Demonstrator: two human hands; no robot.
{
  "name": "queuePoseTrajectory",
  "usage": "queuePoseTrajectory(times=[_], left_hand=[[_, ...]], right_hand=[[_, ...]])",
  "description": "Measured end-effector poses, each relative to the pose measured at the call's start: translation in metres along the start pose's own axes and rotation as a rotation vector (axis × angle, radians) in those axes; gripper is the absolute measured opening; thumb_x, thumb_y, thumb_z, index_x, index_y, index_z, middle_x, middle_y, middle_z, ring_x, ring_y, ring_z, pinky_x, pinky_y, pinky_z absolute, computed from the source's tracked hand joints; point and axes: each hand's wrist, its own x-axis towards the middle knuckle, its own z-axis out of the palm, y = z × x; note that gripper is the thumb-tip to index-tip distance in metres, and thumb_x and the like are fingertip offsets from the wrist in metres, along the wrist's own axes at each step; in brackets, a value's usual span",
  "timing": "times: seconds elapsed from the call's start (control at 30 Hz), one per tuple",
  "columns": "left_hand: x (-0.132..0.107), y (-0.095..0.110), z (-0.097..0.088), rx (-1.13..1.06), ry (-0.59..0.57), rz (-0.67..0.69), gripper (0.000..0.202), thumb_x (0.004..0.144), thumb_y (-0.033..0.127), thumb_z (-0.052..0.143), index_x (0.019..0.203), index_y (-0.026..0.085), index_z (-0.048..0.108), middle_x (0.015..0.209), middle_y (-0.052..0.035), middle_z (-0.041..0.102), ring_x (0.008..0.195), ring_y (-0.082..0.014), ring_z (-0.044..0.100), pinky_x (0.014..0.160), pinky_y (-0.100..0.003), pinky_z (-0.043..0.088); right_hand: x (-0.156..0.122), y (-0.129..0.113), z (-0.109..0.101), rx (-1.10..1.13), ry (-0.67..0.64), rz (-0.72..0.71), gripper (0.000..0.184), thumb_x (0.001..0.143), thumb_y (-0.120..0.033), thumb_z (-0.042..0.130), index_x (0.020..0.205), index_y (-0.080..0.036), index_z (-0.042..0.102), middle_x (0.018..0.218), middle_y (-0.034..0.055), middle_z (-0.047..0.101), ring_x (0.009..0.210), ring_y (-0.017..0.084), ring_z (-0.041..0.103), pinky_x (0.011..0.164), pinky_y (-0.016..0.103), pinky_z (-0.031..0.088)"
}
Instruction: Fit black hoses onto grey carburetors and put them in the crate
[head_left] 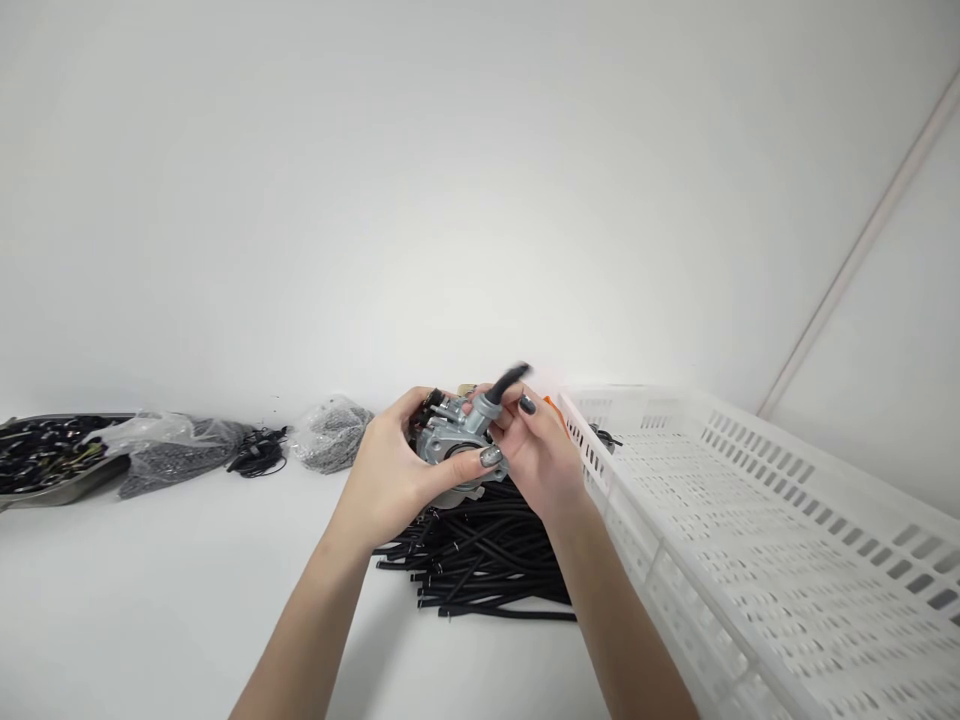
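Note:
My left hand is wrapped around a small grey metal carburetor, thumb across its front. My right hand pinches a short black rubber hose that sticks up from the carburetor's top; the hose tip is blurred. Both hands are held just above a pile of black hoses lying on the white table.
A white perforated plastic crate stands at the right, close to my right forearm. At the back left are a metal tray of dark parts, clear bags of small grey parts, and a coil of black cord. A white wall rises behind.

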Motion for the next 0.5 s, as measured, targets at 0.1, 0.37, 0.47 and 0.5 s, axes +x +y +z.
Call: queuePoseTrajectory(times=[0.1, 0.37, 0.47, 0.5], left_hand=[[0.0, -0.001, -0.002, -0.047, -0.037, 0.011, 0.046, 0.067, 0.05, 0.079, 0.099, 0.019, 0.065, 0.087, -0.0014, 0.068, 0.08, -0.0202, 0.062, 0.073, -0.03, 0.047], [-0.007, 0.008, 0.013, 0.284, 0.031, -0.055, 0.061, 0.061, 0.057, 0.084, 0.105, 0.022, 0.061, 0.086, -0.0007, 0.069, 0.075, -0.0214, 0.061, 0.066, -0.031, 0.044], [-0.002, 0.003, 0.01, 0.156, 0.011, -0.044, 0.056, 0.062, 0.055, 0.084, 0.1, 0.021, 0.063, 0.085, -0.0004, 0.067, 0.075, -0.0202, 0.06, 0.068, -0.031, 0.044], [0.0, 0.001, 0.008, 0.098, -0.001, -0.034, 0.054, 0.062, 0.055, 0.083, 0.098, 0.02, 0.064, 0.085, -0.0006, 0.066, 0.077, -0.02, 0.059, 0.07, -0.031, 0.044]], right_hand=[[0.0, 0.0, 0.001, -0.004, 0.01, -0.012, 0.021, 0.074, -0.036, 0.085, 0.083, -0.025, 0.07, 0.096, 0.0018, 0.072, 0.091, 0.019, 0.068, 0.094, 0.036, 0.053], [-0.001, 0.007, -0.002, -0.203, 0.082, -0.01, 0.025, 0.073, -0.04, 0.086, 0.092, -0.026, 0.079, 0.092, 0.0024, 0.069, 0.097, 0.02, 0.066, 0.092, 0.035, 0.054], [0.0, 0.005, -0.004, -0.155, 0.009, -0.032, 0.028, 0.082, -0.05, 0.075, 0.088, -0.023, 0.079, 0.089, 0.0048, 0.071, 0.093, 0.023, 0.068, 0.094, 0.04, 0.053], [0.001, 0.004, -0.005, -0.124, -0.02, -0.033, 0.028, 0.084, -0.049, 0.074, 0.09, -0.023, 0.079, 0.09, 0.0053, 0.073, 0.093, 0.024, 0.068, 0.095, 0.042, 0.053]])
